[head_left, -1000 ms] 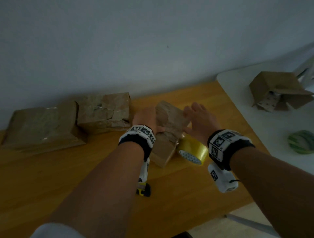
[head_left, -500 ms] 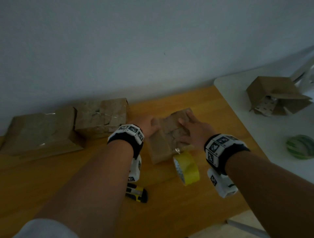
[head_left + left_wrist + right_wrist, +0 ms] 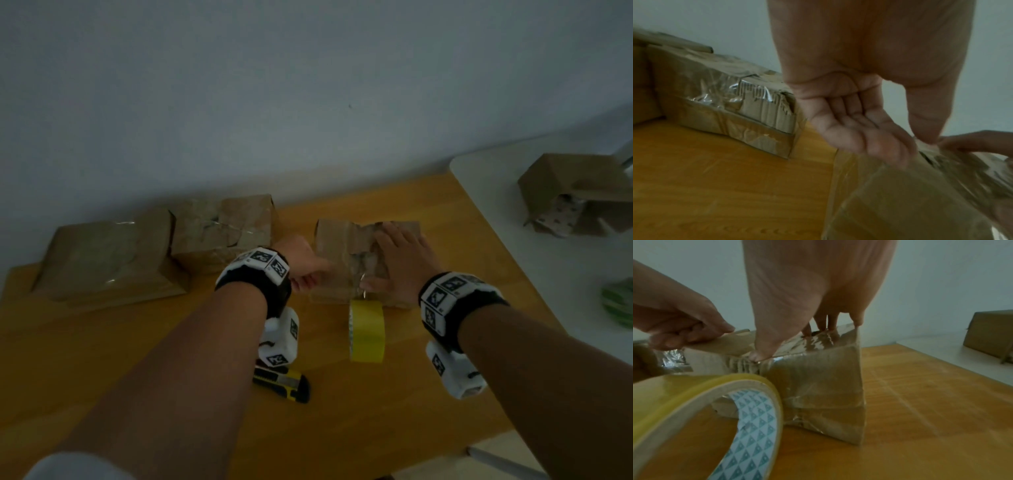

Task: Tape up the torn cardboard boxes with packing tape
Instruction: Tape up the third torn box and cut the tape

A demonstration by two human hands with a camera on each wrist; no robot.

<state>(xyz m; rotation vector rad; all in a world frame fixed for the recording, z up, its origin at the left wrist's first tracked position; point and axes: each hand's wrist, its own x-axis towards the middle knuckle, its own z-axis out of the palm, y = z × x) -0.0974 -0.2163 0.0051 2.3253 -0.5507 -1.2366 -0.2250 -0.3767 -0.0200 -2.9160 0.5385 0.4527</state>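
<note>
A torn brown cardboard box (image 3: 337, 250) lies flat on the wooden table (image 3: 137, 359), with clear tape across its ripped top. My right hand (image 3: 394, 260) lies flat on that top, fingers straight; its thumb presses the tape at the front edge, as the right wrist view shows (image 3: 793, 342). My left hand (image 3: 305, 270) grips the box's left edge, thumb on top and fingers curled at the side (image 3: 910, 146). A yellow tape roll (image 3: 368, 329) stands on edge just in front of the box (image 3: 818, 386), a strip still running up to it.
A yellow-black utility knife (image 3: 284, 382) lies under my left wrist. Two taped boxes (image 3: 102, 260) (image 3: 222, 233) sit at the back left by the wall. On the white table (image 3: 548, 274) to the right are an open box (image 3: 575, 192) and a green roll (image 3: 620, 305).
The box, tipped up on an edge a second ago, now lies flat. My right hand has settled flat on its top. The tape roll has swung round onto its edge nearer me.
</note>
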